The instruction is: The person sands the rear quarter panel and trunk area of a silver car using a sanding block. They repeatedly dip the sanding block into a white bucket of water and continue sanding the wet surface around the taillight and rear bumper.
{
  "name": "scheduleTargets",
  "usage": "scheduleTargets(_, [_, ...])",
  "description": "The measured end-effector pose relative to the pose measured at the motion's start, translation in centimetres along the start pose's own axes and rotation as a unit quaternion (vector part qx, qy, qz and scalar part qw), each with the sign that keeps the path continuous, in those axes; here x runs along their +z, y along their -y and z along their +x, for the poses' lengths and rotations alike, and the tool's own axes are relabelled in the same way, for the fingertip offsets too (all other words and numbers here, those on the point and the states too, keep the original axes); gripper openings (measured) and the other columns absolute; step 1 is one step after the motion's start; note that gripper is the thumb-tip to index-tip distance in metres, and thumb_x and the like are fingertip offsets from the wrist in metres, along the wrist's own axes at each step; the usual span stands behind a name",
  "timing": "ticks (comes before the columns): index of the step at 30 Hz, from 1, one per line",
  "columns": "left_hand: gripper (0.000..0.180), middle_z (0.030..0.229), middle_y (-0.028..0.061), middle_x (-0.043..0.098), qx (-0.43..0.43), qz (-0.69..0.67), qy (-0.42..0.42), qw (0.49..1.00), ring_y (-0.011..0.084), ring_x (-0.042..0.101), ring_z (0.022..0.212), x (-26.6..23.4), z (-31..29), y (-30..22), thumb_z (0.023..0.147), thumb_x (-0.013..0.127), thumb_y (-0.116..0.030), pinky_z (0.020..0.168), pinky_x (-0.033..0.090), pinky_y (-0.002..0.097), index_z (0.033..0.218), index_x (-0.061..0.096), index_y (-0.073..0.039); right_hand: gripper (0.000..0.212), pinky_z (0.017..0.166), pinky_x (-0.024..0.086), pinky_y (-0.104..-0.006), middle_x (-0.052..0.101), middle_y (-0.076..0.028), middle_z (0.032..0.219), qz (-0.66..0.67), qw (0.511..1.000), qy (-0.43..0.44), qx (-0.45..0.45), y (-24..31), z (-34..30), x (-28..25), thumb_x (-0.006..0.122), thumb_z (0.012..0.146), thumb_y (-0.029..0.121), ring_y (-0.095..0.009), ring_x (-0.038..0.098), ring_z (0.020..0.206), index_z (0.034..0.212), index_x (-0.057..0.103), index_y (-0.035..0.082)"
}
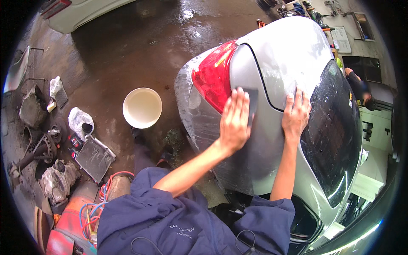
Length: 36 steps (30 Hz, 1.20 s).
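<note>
A silver car body (265, 136) with streaked, wet-looking patches curves in front of me. My left hand (235, 121) presses a dark grey sheet of sandpaper (253, 104) against the rear panel, just beside the red tail light (216, 74). Its fingers lie together over the sheet and hide part of it. Further right, my right hand (296, 114) rests with spread fingers on the silver bodywork, between the panel seam and the dark rear window (333, 127). Nothing shows in that hand.
A white bucket (142, 108) stands on the wet floor left of the car. Car parts, plastic bags (80, 121), a dark flat panel (95, 160) and a red tank (76, 212) with hoses crowd the left. Another person (361, 89) is beyond the car; a white vehicle (85, 15) stands behind.
</note>
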<state>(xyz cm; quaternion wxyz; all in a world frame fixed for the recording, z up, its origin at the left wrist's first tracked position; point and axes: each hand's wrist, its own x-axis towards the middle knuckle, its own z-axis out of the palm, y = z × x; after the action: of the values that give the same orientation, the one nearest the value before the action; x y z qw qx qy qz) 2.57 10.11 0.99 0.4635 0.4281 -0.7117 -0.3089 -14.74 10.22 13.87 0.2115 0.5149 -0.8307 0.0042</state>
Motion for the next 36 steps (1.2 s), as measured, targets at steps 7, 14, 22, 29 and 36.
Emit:
scheduleTargets(7, [0.051,0.154,0.0323,0.047,-0.051,0.006,-0.061,0.997,0.0426,0.043,0.147,0.5,6.1,1.5,0.105,0.056,-0.016,0.124,0.031,0.0495,0.147,0.05,0.011,0.05,0.112,0.043,-0.0542,0.055,-0.025,0.147,-0.003,1.0,-0.001,-0.003,0.3,-0.3,0.1,0.05,0.106,0.039,-0.045,0.052,0.134,0.145,0.058,0.009])
scheduleTargets(14, [0.041,0.128,0.0322,0.067,-0.056,-0.147,-0.078,0.984,0.0413,0.066,0.122,-1.6,8.1,3.5,0.106,0.053,-0.016,0.106,0.051,0.0467,0.137,0.06,0.009,0.051,0.113,0.042,-0.0544,0.055,-0.025,0.147,0.005,1.0,-0.004,0.002,0.2,-0.3,0.1,0.05,0.106,0.04,-0.045,0.051,0.135,0.145,0.058,0.008])
scheduleTargets(22, [0.028,0.096,0.0164,0.075,-0.083,-0.089,-0.191,0.974,0.0291,0.07,0.085,-4.4,13.4,5.8,0.109,0.054,-0.024,0.079,0.054,0.04,0.124,0.068,-0.004,0.05,0.113,0.043,-0.0541,0.055,-0.023,0.148,0.01,1.0,0.001,0.01,0.4,-0.3,0.3,0.051,0.106,0.039,-0.043,0.051,0.136,0.145,0.058,0.008])
scheduleTargets(29, [0.055,0.155,0.0153,0.054,-0.044,0.037,-0.036,0.998,0.0332,0.04,0.152,-0.2,5.3,3.2,0.102,0.058,-0.023,0.126,0.018,0.0516,0.155,0.05,-0.009,0.051,0.113,0.043,-0.0533,0.054,-0.022,0.148,-0.002,1.0,0.007,0.017,-0.3,-0.7,0.0,0.051,0.105,0.039,-0.043,0.051,0.135,0.147,0.057,0.01])
scheduleTargets(36, [0.052,0.151,0.014,0.057,-0.075,0.008,-0.083,0.994,0.033,0.047,0.142,0.4,8.3,4.3,0.106,0.056,-0.032,0.122,0.027,0.0492,0.151,0.055,-0.006,0.051,0.114,0.042,-0.0533,0.054,-0.022,0.149,0.005,1.0,0.017,0.012,0.6,-0.3,-0.3,0.052,0.106,0.038,-0.043,0.05,0.136,0.149,0.055,0.011])
